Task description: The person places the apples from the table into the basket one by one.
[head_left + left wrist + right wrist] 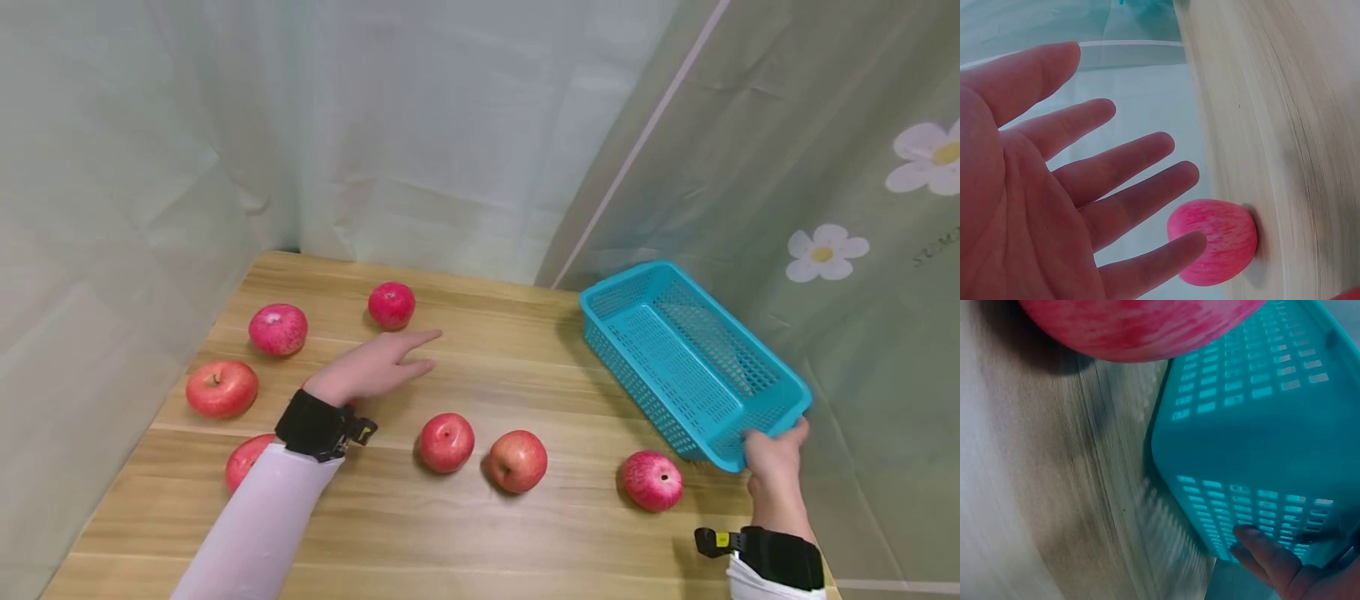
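Observation:
My left hand point(371, 367) reaches over the table with its fingers spread and nothing in them. Just beyond its knuckles lies a dark pink apple point(392, 306), also visible behind the little finger in the left wrist view as a streaked apple point(1216, 240). Red edges of another apple peek out from under this hand, which mostly hides it. My right hand point(775, 463) grips the near end of a blue perforated plastic basket point(633, 379) by its rim; the right wrist view shows fingers against the basket's end wall point(1241, 444). Nothing lies inside the basket.
On the left of the wooden table point(465, 550) are a streaked pink apple point(278, 329), a red apple point(222, 389) and one partly behind my forearm point(246, 461). Two red apples point(446, 442) sit mid-table. A pink apple point(652, 481) rests beside the basket. Curtains point(450, 125) surround the table.

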`<state>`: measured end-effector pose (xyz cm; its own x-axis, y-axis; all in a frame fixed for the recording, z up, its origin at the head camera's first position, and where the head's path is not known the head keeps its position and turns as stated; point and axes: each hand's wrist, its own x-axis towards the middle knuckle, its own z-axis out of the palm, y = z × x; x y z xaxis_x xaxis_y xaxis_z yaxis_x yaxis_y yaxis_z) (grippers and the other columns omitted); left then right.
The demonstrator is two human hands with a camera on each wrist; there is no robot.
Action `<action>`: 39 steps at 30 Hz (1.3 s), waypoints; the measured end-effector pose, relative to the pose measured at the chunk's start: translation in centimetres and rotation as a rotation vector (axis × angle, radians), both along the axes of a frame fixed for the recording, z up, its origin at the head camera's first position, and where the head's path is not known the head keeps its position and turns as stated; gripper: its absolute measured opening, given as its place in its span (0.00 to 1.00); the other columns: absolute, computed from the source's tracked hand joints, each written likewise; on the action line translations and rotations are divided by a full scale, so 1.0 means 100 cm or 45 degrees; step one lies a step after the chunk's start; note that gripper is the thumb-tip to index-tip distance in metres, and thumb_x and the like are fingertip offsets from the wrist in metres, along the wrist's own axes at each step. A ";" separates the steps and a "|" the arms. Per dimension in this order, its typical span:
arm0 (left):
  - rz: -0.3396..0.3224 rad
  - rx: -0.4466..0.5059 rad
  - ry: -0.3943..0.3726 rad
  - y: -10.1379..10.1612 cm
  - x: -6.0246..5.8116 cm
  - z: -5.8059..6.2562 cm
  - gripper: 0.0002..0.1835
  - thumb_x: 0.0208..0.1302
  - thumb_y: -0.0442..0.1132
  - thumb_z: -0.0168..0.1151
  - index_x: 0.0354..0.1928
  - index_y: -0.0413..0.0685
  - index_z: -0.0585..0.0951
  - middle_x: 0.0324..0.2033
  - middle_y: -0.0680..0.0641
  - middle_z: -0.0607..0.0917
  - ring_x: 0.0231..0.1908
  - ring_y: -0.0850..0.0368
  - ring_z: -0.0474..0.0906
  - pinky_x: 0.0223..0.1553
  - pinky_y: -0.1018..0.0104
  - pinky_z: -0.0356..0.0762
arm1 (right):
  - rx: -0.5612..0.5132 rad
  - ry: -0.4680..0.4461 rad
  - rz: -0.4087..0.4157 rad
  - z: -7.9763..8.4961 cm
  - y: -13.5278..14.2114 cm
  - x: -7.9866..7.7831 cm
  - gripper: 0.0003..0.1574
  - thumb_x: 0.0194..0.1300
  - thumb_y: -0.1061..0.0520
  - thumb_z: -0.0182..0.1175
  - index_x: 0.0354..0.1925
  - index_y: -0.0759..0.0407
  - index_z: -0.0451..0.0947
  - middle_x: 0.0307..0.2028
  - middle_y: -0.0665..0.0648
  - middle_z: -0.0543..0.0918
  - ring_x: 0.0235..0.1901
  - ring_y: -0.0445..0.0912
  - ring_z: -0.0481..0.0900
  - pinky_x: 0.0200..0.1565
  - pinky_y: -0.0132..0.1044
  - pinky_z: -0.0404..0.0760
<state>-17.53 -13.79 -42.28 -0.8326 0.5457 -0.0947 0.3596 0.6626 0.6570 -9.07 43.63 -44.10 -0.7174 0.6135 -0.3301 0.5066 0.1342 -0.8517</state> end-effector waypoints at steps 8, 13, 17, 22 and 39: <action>0.005 -0.004 0.023 -0.002 0.004 0.000 0.35 0.82 0.52 0.58 0.82 0.45 0.65 0.77 0.39 0.70 0.77 0.38 0.64 0.76 0.39 0.60 | -0.006 -0.028 0.128 0.001 -0.001 -0.013 0.57 0.81 0.63 0.44 0.81 0.53 0.11 0.82 0.77 0.29 0.81 0.70 0.37 0.77 0.68 0.46; 0.009 -0.013 0.005 -0.002 0.007 0.000 0.36 0.81 0.53 0.59 0.82 0.46 0.65 0.77 0.40 0.70 0.77 0.39 0.64 0.76 0.39 0.61 | 0.015 -0.060 0.232 0.004 -0.005 -0.019 0.56 0.82 0.62 0.43 0.81 0.54 0.10 0.81 0.79 0.28 0.80 0.73 0.37 0.76 0.71 0.47; 0.008 -0.003 -0.001 -0.001 0.006 0.000 0.36 0.81 0.53 0.59 0.82 0.46 0.65 0.77 0.40 0.70 0.77 0.39 0.64 0.76 0.39 0.61 | 0.044 -0.095 0.365 0.007 -0.009 -0.028 0.56 0.82 0.63 0.41 0.80 0.54 0.09 0.80 0.82 0.31 0.79 0.75 0.40 0.75 0.73 0.50; 0.020 0.002 -0.007 -0.003 0.007 0.001 0.36 0.81 0.53 0.59 0.82 0.47 0.65 0.77 0.40 0.70 0.77 0.39 0.64 0.75 0.39 0.61 | 0.050 -0.104 0.534 0.012 -0.022 -0.048 0.55 0.82 0.66 0.40 0.80 0.53 0.09 0.79 0.83 0.34 0.78 0.77 0.42 0.73 0.74 0.52; 0.109 -0.016 0.041 -0.006 0.002 -0.003 0.34 0.81 0.52 0.59 0.81 0.48 0.67 0.74 0.40 0.74 0.73 0.37 0.71 0.70 0.36 0.69 | -0.052 -0.152 0.863 0.019 -0.079 -0.118 0.58 0.81 0.69 0.44 0.83 0.48 0.13 0.79 0.81 0.39 0.77 0.73 0.48 0.71 0.72 0.61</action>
<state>-17.37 -14.36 -42.62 -0.8789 0.4713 -0.0738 0.3219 0.7000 0.6375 -20.86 35.75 -42.19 -0.8955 0.0280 -0.4443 0.4132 0.4235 -0.8062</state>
